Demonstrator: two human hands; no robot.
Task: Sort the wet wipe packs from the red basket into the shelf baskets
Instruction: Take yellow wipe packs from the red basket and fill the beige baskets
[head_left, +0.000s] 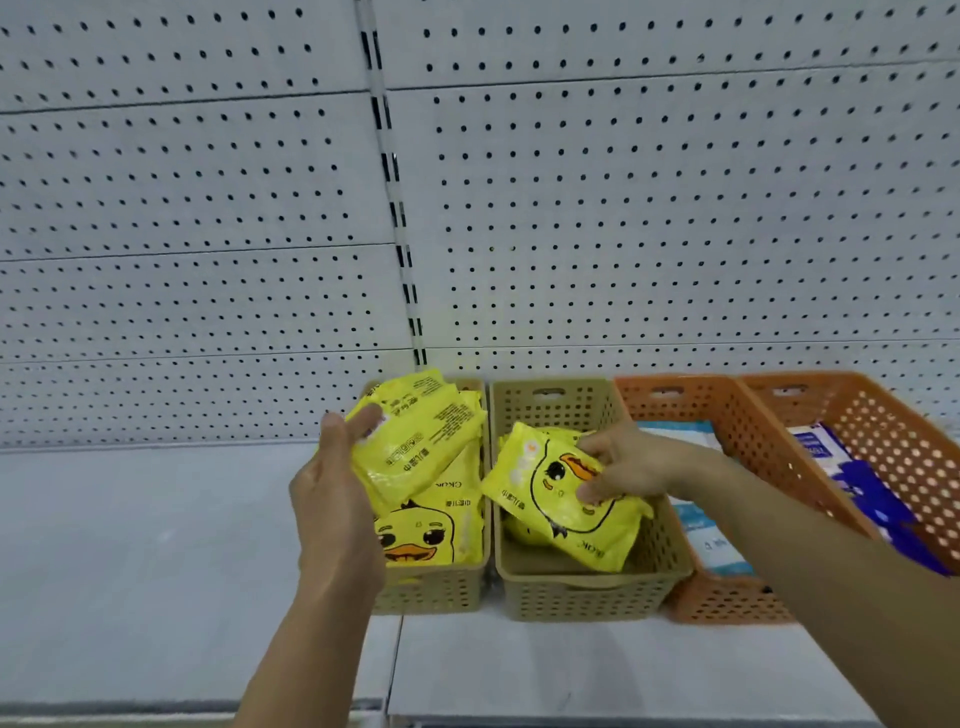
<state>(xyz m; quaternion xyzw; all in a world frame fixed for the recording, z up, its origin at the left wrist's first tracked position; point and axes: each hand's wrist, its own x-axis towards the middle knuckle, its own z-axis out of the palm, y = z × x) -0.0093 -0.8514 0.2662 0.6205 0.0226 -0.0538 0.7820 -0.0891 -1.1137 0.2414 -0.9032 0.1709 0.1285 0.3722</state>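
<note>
- Lower centre: the left hand (337, 493) grips a yellow pack (415, 441) above the full left tan basket (431, 587).
- Centre right: the right hand (628, 462) pinches a duck pack (561, 499) over the middle tan basket (587, 597).
- Right edge: orange baskets (727, 597) hold blue packs (872, 499).
- Above: pegboard (623, 208).

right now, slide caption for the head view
Left hand holds a yellow duck pack at left tan basket; right hand grips second pack in right tan basket

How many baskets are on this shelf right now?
4, in a row: left tan basket and right tan basket, both with yellow packs; then inner orange basket and far-right orange basket. More may sit beyond the frame's right edge.
</note>
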